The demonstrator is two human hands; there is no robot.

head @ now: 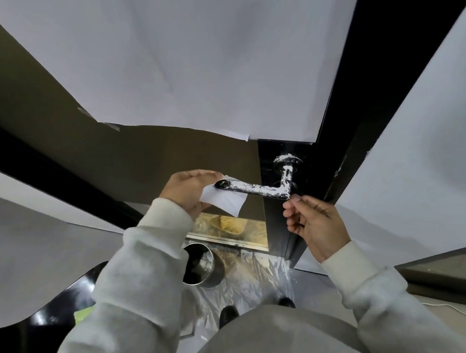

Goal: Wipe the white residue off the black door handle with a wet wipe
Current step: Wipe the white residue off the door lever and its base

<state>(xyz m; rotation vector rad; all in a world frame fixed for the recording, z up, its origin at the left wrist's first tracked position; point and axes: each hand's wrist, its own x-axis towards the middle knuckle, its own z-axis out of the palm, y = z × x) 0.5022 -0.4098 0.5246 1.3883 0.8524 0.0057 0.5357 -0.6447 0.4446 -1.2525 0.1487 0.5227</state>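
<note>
Left grip (188,191) holding wet wipe (225,201) at handle (254,187), perhaps touching, black door (279,228)

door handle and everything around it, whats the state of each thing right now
door handle: mostly coated in white residue, free tip looks black
wet wipe: unfolded, at the handle's free tip, loose end hanging below
left hand: holds the wipe at the handle's tip
right hand: loosely curled, holding nothing, just below the handle's bend
metal bin: upright on the floor, open top
plastic sheet: spread on the floor, crinkled
</note>
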